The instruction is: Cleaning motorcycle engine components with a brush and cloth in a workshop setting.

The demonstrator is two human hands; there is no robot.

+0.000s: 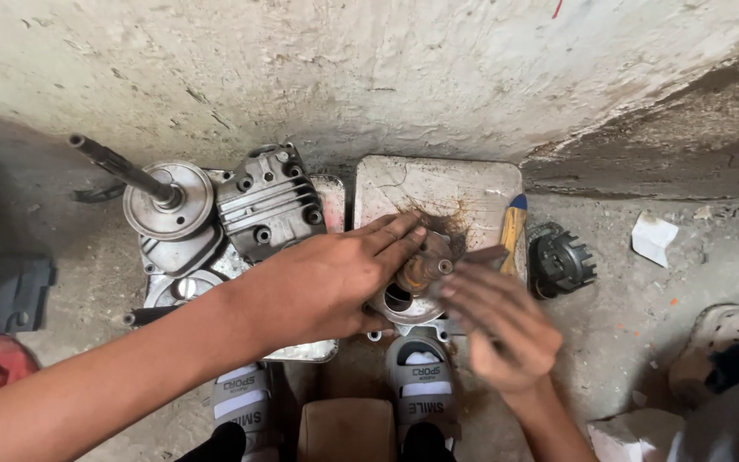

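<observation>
My left hand (327,282) lies over a round metal engine part (404,299) with a short shaft (425,269) that sticks up, fingers stretched across its top. My right hand (498,325) is blurred just right of the shaft, fingertips close to it and to a dark flat tool (482,254); I cannot tell whether it grips anything. The part rests on a worn white slab (438,188) on the floor by the wall.
A grey finned cylinder head (268,201) and a disc with a long shaft (164,201) lie on a tray at the left. A yellow-handled tool (513,231) and a black toothed gear (562,261) sit right of the slab. Sandalled feet are below.
</observation>
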